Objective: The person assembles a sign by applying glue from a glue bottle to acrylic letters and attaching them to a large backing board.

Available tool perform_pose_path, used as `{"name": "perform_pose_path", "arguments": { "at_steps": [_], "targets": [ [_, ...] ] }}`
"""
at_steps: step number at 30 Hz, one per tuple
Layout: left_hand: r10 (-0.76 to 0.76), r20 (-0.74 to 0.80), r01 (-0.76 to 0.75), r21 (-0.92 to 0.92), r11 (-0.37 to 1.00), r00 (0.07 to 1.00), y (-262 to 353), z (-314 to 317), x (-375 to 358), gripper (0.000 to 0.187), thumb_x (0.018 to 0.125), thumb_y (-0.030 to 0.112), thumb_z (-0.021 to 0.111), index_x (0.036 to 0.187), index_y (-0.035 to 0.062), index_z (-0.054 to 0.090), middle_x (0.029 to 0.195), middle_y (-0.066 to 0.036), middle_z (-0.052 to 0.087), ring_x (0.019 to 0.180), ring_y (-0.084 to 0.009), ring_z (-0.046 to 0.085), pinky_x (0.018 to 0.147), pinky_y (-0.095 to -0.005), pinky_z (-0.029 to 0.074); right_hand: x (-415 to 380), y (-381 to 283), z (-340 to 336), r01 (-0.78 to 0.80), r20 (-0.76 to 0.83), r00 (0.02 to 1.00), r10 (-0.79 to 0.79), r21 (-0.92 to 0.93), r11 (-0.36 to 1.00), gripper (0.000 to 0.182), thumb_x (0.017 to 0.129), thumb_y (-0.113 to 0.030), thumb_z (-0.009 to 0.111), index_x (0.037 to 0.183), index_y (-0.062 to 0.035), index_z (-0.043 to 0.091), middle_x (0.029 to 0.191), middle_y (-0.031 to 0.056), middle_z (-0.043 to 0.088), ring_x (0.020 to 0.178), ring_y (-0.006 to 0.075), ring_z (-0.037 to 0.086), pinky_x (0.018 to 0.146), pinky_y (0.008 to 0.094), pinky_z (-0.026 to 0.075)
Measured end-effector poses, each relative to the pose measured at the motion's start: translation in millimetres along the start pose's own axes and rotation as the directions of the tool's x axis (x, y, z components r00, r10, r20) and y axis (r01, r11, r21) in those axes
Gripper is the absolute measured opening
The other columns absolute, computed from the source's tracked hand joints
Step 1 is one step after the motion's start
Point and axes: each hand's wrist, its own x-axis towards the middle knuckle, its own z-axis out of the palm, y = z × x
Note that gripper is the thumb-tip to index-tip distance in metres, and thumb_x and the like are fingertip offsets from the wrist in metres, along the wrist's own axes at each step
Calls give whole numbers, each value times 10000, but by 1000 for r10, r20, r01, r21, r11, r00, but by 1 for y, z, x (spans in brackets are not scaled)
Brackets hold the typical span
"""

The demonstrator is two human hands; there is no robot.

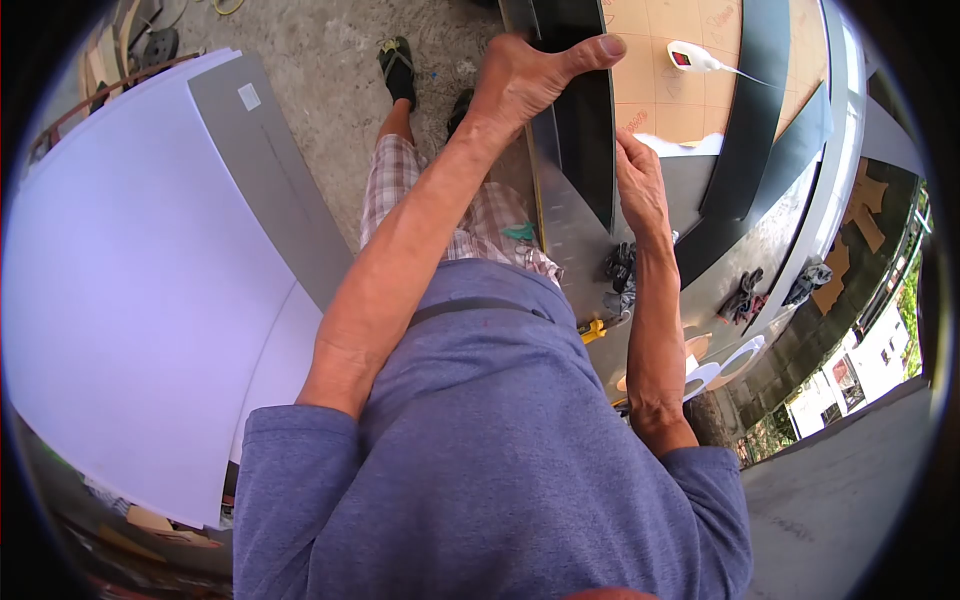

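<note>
My left hand (530, 85) is closed over a dark panel strip (585, 130), its thumb stretched across the strip and its other fingers mostly hidden. Farther down the strip's right edge, my right hand (642, 185) is closed with the fingertips at that edge. The strip stands over the metal-topped workbench (690, 185). Right of my hands, a white squeeze bottle (692, 57) with a thin nozzle lies on a brown paper-covered sheet (650, 95). Another dark strip (750, 130) crosses that sheet.
A large white panel (140, 280) with a grey edge stands on the left. Crumpled dark gloves or cloths (742, 297) and a yellow-handled tool (595, 331) lie on the bench. White curved cutouts (725, 368) are near my right forearm. Concrete floor (310, 80) shows ahead.
</note>
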Motion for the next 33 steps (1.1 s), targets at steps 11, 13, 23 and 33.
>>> {"name": "perform_pose_path", "arguments": {
  "at_steps": [11, 13, 23, 33],
  "targets": [
    [-17, 69, 15, 31, 999, 997, 6, -1, -1, 918, 667, 699, 797, 1063, -118, 666, 1003, -189, 680, 956, -241, 656, 829, -327, 513, 29, 16, -15, 191, -413, 909, -62, 279, 941, 547, 920, -180, 722, 1306, 135, 496, 1165, 185, 638, 931, 211, 683, 814, 319, 570],
    [-13, 73, 11, 29, 1000, 997, 5, 0, 0, 922, 670, 703, 792, 1068, -119, 664, 1016, -185, 675, 962, -242, 649, 839, -330, 508, 43, 15, -27, 335, -560, 813, -157, 230, 914, 668, 876, -155, 773, 1361, 137, 419, 1250, 200, 580, 930, 233, 685, 812, 319, 577],
    [-25, 50, 24, 18, 1000, 998, 0, 2, 1, 903, 685, 701, 790, 1087, -97, 661, 1015, -151, 664, 960, -210, 624, 892, -315, 471, 103, -14, -60, 390, -542, 816, -200, 261, 883, 496, 834, -130, 810, 1269, -31, 594, 960, 69, 684, 839, 132, 655, 583, 259, 587],
    [-99, 46, 101, -42, 994, 994, -7, 1, 4, 932, 675, 669, 815, 1161, -106, 634, 1129, -156, 641, 1081, -229, 571, 982, -353, 422, 66, -10, -54, 350, -439, 788, -431, -256, 901, 391, 910, -249, 720, 1201, -5, 629, 907, 135, 684, 788, 233, 676, 700, 342, 533]
  ]
}}
